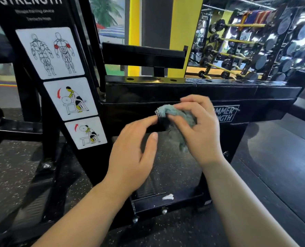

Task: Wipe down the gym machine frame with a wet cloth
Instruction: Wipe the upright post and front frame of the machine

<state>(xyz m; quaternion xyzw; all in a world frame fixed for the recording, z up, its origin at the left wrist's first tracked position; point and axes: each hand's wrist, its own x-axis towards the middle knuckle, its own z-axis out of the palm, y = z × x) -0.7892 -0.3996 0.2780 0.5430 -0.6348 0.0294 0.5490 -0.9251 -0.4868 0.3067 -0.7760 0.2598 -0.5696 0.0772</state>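
Note:
The black gym machine frame (255, 97) runs across the middle of the view, with a white logo on its front face. My right hand (201, 129) grips a bunched grey-blue cloth (176, 114) in front of the frame's horizontal beam. A loose end of the cloth hangs down beneath the hand. My left hand (134, 157) is just left of the cloth, its fingertips at the cloth's checked corner and its thumb apart below. Whether the fingers pinch the corner I cannot tell.
An upright panel (59, 68) with white exercise diagrams stands at the left. A rack of barbells and weight plates (246, 50) fills the right background. A low black foot tray (166, 202) with a white scrap sits on the speckled rubber floor below my hands.

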